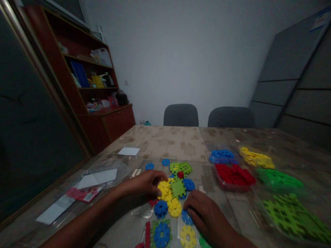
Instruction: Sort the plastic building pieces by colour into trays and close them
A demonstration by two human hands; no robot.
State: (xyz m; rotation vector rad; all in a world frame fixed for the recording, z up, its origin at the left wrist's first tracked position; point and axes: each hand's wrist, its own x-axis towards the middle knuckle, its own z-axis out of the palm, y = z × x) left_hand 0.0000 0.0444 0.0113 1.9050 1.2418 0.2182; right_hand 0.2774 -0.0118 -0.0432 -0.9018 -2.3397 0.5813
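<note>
My left hand (151,182) curves its thumb and forefinger around the left edge of a yellow gear (164,188), part of a cluster of yellow gears. A light green square plate (178,188) with toothed edges adjoins that cluster, and a small red piece (180,175) sits just behind it. My right hand (203,210) rests at the right with its fingers curled together. Its fingertips are at the edge of a blue gear (186,217), and whatever they may hold is hidden. Nearer me, another blue gear (162,235) lies on a green toothed plate.
Clear tubs on the right hold red pieces (234,175), blue pieces (221,155), yellow pieces (256,158) and green pieces (280,177). Light green plates (294,215) fill a nearer tub. Clear packaging with white cards (98,178) lies left. Two chairs (181,115) stand beyond the table.
</note>
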